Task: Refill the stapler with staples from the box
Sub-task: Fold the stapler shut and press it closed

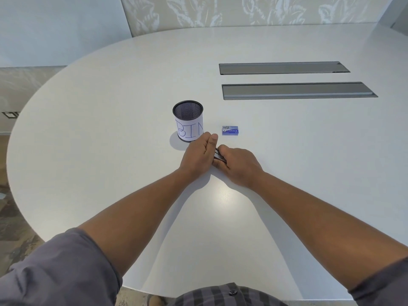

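Note:
Both my hands meet at the middle of the white table [110, 129]. Between them lies a dark stapler [219, 156], mostly hidden; only a thin black and metal strip shows. My left hand [198, 155] presses against its left side with fingers straight and together. My right hand [237, 165] curls over its right side and grips it. A small blue box of staples [230, 130] lies closed on the table just beyond my hands, a little to the right, touched by neither hand.
A black mesh cup [188, 120] with a paper label reading "BIN" stands just beyond my left hand. Two long grey cable hatches [295, 91] are set into the table at the far right. The table's curved edge runs along the left.

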`<action>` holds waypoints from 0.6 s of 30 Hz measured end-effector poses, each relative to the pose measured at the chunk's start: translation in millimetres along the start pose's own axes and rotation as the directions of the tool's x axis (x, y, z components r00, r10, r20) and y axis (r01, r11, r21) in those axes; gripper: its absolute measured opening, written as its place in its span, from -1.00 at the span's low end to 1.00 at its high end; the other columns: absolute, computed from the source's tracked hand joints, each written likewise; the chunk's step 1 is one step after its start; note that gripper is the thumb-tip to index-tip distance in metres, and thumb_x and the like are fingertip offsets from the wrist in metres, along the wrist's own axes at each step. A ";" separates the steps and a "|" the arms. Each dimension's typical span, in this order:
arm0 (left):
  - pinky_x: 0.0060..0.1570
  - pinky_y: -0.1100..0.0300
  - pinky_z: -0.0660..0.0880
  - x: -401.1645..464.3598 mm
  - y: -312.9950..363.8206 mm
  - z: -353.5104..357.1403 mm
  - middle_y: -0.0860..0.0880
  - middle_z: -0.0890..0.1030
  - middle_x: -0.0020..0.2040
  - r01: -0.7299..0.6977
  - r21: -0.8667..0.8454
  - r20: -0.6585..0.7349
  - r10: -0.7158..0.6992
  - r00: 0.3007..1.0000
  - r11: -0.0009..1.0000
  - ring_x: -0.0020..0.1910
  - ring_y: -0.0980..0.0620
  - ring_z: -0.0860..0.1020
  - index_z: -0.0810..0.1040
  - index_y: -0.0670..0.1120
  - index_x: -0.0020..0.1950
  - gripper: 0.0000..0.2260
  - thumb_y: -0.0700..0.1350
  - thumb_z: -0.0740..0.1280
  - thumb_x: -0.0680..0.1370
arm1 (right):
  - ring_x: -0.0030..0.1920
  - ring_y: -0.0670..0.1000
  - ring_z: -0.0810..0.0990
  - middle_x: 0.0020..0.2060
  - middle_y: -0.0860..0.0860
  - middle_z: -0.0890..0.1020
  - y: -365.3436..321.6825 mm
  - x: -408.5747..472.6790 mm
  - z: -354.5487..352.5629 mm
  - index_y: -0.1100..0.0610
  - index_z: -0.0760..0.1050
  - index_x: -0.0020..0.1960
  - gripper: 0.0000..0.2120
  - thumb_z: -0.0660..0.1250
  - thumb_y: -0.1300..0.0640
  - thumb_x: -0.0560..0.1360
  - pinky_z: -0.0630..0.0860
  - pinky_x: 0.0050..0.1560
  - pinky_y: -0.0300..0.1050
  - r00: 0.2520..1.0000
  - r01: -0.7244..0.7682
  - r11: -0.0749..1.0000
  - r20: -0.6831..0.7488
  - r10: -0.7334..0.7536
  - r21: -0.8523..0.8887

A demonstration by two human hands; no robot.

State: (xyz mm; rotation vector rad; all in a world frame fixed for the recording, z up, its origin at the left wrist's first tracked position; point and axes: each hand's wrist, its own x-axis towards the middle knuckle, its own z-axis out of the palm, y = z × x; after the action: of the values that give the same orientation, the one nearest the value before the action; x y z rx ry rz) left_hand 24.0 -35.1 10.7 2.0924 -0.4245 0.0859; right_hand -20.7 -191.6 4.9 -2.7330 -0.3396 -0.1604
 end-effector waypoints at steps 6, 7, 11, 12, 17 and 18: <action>-0.33 0.16 0.29 -0.3 0.3 0.6 0.07 0.33 -0.37 0.001 0.030 0.003 -0.001 1.000 1.000 -0.36 0.12 0.30 0.28 -0.10 -0.21 -0.62 0.10 0.09 0.70 | -0.32 0.18 0.47 -0.36 -0.02 0.46 -0.5 1.2 0.6 0.07 0.25 -0.11 -0.60 0.14 -0.25 0.65 0.41 -0.29 0.05 1.000 0.009 1.000 -0.003 -0.009 0.001; -0.33 0.16 0.29 -0.3 0.4 0.6 0.08 0.33 -0.37 0.000 0.031 0.002 0.000 1.000 1.000 -0.36 0.12 0.30 0.28 -0.10 -0.21 -0.63 0.10 0.08 0.70 | -0.32 0.18 0.47 -0.37 -0.03 0.46 -0.4 1.2 1.0 0.07 0.24 -0.12 -0.60 0.14 -0.25 0.65 0.40 -0.29 0.05 1.000 0.011 1.000 -0.004 -0.011 0.001; -0.31 0.13 0.31 -0.8 0.5 1.5 0.07 0.34 -0.36 -0.005 0.036 -0.016 0.005 1.000 0.999 -0.35 0.11 0.31 0.29 -0.11 -0.20 -0.63 0.10 0.08 0.70 | -0.33 0.20 0.46 -0.37 0.00 0.46 -0.8 0.7 2.0 0.07 0.23 -0.12 -0.60 0.14 -0.24 0.65 0.37 -0.31 0.05 1.000 0.017 1.000 -0.013 -0.017 -0.001; -0.31 0.12 0.32 -0.9 0.5 1.9 0.07 0.34 -0.37 -0.001 0.038 -0.021 0.002 1.000 0.999 -0.35 0.11 0.31 0.29 -0.11 -0.20 -0.63 0.10 0.08 0.70 | -0.33 0.20 0.46 -0.37 0.02 0.47 -1.0 0.6 1.9 0.07 0.22 -0.11 -0.60 0.14 -0.24 0.66 0.37 -0.31 0.05 1.000 0.015 1.000 -0.014 -0.015 0.000; -0.32 0.12 0.31 -1.5 1.4 2.7 0.06 0.33 -0.37 -0.005 0.042 -0.047 0.007 0.999 0.999 -0.36 0.09 0.30 0.28 -0.10 -0.21 -0.63 0.09 0.08 0.70 | -0.30 0.23 0.48 -0.35 0.06 0.50 -3.0 -0.2 0.5 0.09 0.24 -0.12 -0.60 0.13 -0.23 0.66 0.44 -0.28 0.10 1.000 0.011 1.000 -0.008 -0.011 0.008; -0.32 0.13 0.30 -2.0 1.4 2.8 0.06 0.33 -0.37 -0.006 0.037 -0.052 0.008 0.999 0.999 -0.36 0.09 0.29 0.28 -0.10 -0.22 -0.63 0.09 0.08 0.70 | -0.30 0.23 0.48 -0.36 0.05 0.48 -3.1 -0.4 0.6 0.09 0.24 -0.12 -0.59 0.12 -0.23 0.66 0.44 -0.27 0.10 1.000 0.009 1.000 -0.004 -0.009 0.010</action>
State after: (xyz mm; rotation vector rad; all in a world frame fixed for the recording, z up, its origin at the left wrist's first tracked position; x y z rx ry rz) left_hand 21.4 -37.6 9.9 2.1205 -0.4012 0.1536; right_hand -21.8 -188.7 5.4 -2.7216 -0.3512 -0.1669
